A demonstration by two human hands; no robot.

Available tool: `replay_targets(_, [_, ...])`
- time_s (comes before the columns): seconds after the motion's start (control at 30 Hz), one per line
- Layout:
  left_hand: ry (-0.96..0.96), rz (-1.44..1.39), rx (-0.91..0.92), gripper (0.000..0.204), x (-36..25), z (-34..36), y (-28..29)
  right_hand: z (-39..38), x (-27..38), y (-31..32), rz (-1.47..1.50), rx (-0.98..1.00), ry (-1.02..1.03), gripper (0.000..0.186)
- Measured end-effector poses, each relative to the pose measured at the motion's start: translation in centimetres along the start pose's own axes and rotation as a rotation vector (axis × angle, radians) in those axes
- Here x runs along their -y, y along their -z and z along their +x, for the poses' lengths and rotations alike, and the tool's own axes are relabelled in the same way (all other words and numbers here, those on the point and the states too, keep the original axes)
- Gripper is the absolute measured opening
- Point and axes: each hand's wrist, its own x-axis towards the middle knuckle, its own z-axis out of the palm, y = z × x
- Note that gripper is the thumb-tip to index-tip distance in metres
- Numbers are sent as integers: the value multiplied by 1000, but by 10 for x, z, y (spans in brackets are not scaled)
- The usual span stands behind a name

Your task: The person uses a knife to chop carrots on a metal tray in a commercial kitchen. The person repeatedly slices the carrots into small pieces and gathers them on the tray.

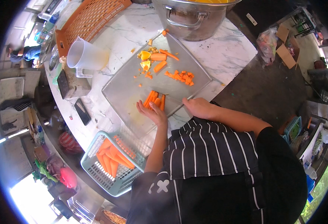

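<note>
On the grey cutting board (115, 89), long-cut carrot pieces (154, 100) lie bunched together near the front edge. My left hand (154, 114) rests against their near side, its fingers apart and curved around the bunch. My right hand (201, 108) is closed at the board's right front edge around a knife (176, 98); its handle is hidden in the fist, and the thin blade points left toward the bunch. Farther back are diced carrot (182, 77), larger carrot chunks (159, 66) and yellow-orange trimmings (145, 56).
A pale blue basket (91, 164) of peeled carrots (113, 155) stands at the front left. Beyond the board is a large metal pot (193, 22). Leftward are a plastic measuring jug (83, 54), a phone (82, 112) and an orange crate (89, 22). The marble-patterned table (235, 48) ends at the right.
</note>
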Motion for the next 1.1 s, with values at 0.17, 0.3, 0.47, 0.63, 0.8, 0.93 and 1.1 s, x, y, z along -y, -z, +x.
replay_targets(0.17, [59, 3, 48, 50, -7, 2, -1, -4, 4, 4, -1, 32, 17, 19])
replay_targets(0.3, [144, 205, 115, 55, -7, 3, -2, -5, 9, 8, 6, 36, -1, 18])
replay_targets(0.47, [-7, 616, 309, 83, -28, 12, 13, -6, 9, 10, 5, 14, -39, 17])
replay_targets(0.63, [-115, 855, 657, 97, -55, 41, 29, -9, 14, 28, -19, 2, -81, 16])
replay_targets(0.8, [-147, 908, 728, 87, -43, 45, 25, -14, 19, 33, -71, -34, 2, 16])
replay_targets(0.93, [-247, 953, 709, 75, -39, 42, 21, -16, 22, 37, -113, 13, 2, 18])
replay_targets(1.1, [-293, 967, 756, 66, -38, 40, 21, -17, 28, 39, -91, 85, -60, 18])
